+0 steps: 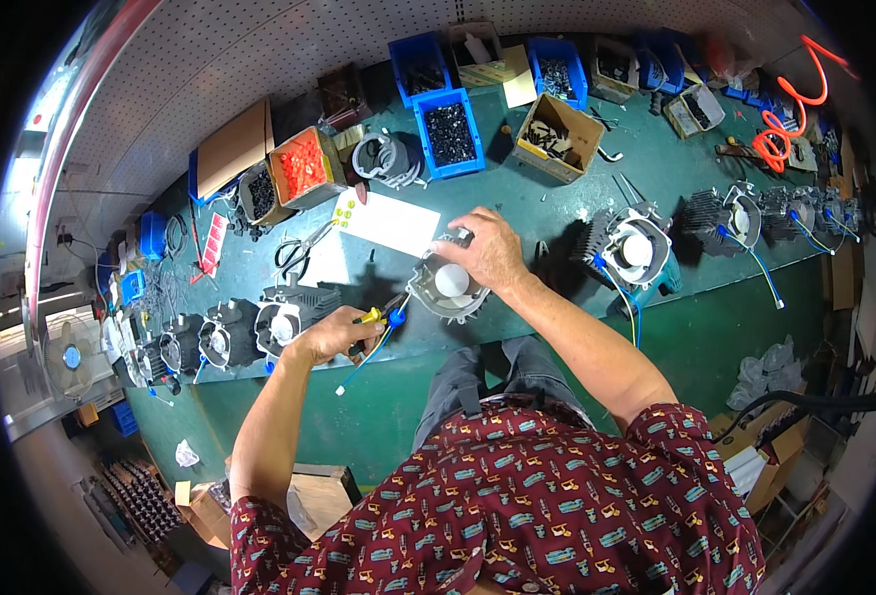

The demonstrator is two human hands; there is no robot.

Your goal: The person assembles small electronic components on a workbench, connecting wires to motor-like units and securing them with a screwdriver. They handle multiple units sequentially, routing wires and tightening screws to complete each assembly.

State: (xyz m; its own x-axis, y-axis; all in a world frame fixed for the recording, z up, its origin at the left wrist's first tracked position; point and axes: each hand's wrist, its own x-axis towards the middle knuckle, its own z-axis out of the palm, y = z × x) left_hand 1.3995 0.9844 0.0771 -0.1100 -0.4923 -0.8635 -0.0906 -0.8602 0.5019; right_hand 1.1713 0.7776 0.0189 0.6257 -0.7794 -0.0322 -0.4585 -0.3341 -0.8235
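My right hand [486, 253] grips the far edge of a grey metal motor housing [424, 282], which has a round white centre and stands at the bench's near edge. In my left hand [331, 335], fingers closed, is a pair of pliers [371, 316] with yellow on the handle. Their dark jaws reach the housing's left side, beside a blue sleeve [396, 318] on thin wires. The wires hang past the bench edge to a small white connector [340, 391]. Whether the jaws grip anything is too small to tell.
Similar housings [636, 248] with wires line the bench on both sides. Scissors [304, 248] and a white sheet [390, 222] lie beyond my hands. Further back stand a blue bin of black parts [482, 162], a box of orange-red pieces [304, 167] and a cardboard box [589, 159]. An orange coiled hose [773, 149] hangs right.
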